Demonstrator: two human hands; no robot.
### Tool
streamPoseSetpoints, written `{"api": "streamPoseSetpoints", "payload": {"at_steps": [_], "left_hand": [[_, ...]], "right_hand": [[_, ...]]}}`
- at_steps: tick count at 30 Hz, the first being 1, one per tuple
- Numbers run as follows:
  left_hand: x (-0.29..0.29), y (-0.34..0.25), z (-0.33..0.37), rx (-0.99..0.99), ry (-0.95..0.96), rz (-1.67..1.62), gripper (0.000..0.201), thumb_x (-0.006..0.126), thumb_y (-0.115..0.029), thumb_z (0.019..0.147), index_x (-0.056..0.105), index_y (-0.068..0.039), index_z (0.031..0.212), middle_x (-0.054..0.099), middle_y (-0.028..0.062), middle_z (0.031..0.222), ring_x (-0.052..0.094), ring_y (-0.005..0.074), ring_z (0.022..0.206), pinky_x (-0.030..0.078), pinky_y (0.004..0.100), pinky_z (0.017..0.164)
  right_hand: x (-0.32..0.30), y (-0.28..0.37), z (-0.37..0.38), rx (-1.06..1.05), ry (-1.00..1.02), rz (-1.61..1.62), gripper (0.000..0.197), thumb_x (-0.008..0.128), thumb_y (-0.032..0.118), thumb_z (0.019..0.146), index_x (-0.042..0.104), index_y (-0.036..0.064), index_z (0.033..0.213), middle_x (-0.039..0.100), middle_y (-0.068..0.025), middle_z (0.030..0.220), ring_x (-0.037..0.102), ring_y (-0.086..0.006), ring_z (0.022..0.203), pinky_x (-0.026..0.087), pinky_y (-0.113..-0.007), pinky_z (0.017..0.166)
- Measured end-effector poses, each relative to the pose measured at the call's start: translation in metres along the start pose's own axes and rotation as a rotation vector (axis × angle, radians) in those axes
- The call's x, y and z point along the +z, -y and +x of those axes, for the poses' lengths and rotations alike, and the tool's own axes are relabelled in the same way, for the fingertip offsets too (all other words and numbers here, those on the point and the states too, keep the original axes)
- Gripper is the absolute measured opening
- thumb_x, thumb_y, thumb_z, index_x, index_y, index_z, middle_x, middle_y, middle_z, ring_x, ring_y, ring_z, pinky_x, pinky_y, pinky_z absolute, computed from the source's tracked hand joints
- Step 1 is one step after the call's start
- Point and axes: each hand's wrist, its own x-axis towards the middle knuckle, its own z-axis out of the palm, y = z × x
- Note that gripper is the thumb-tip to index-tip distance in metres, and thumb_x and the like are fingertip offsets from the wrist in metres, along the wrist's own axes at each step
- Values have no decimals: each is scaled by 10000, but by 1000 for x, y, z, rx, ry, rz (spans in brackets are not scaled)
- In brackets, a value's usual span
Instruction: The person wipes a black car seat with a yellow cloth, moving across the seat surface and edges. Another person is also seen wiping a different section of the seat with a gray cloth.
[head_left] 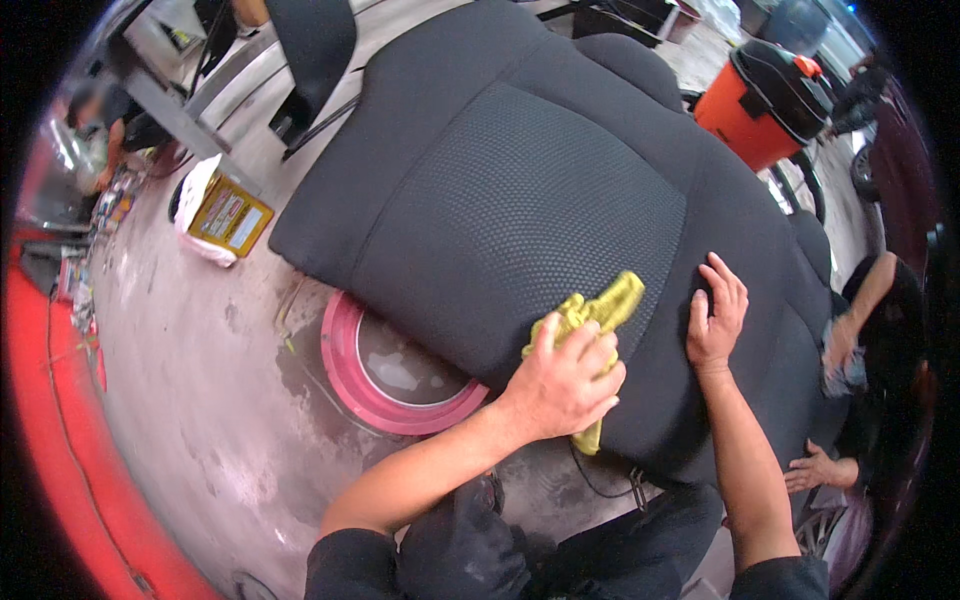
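A large black fabric car seat section (440,220) with a dimpled centre panel lies in front of me. My left hand (568,385) is closed round a crumpled yellow cloth (612,303) and presses it on the seat near its front edge. Part of the cloth hangs below my fingers. To the right, my right hand (718,312) rests on the plain black fabric, fingers stretched out and holding nothing.
A pink ring (345,375) sits partly under the seat. On the left floor stands a yellow can (232,216) beside a whitish cloth. An orange tub (750,115) with a black lid stands behind. At right, another person's hand (843,340) holds a greyish cloth against the seat.
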Motion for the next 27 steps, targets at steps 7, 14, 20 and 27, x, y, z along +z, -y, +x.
{"api": "streamPoseSetpoints", "payload": {"at_steps": [7, 14, 20, 27], "left_hand": [[-82, 188, -2, -231, -220, 719, 190, 658, -190, 826, 688, -89, 984, 670, 100, 1036, 616, 302, 981, 453, 483, 792], [36, -15, 47, 308, -9, -139, 137, 675, -255, 756, 666, -185, 873, 641, 22, 952, 632, 243, 953, 453, 475, 879], [-39, 207, 64, -236, -134, 656, 153, 680, -223, 848, 708, -157, 983, 645, 45, 1124, 587, 254, 1094, 405, 485, 964], [-32, 223, 79, -411, -195, 754, 270, 708, -209, 839, 724, -169, 1106, 646, 88, 1210, 588, 310, 1173, 427, 488, 1016]], "right_hand": [[2, -2, 0, 0, -60, 42, 320, 599, 47, 826, 684, 63, 1134, 663, -92, 1350, 574, -317, 1262, 397, -441, 1111], [0, -8, -6, -32, -73, 39, 286, 606, 55, 806, 681, 57, 1082, 679, -102, 1301, 595, -321, 1217, 414, -452, 1084], [-3, -10, 1, 22, -167, 77, 256, 622, 26, 765, 682, 58, 1012, 694, -96, 1250, 621, -316, 1162, 454, -445, 1026], [3, -13, 1, 60, -205, 148, 232, 635, 24, 760, 663, 56, 989, 689, -106, 1221, 624, -327, 1126, 455, -465, 1011]]}}
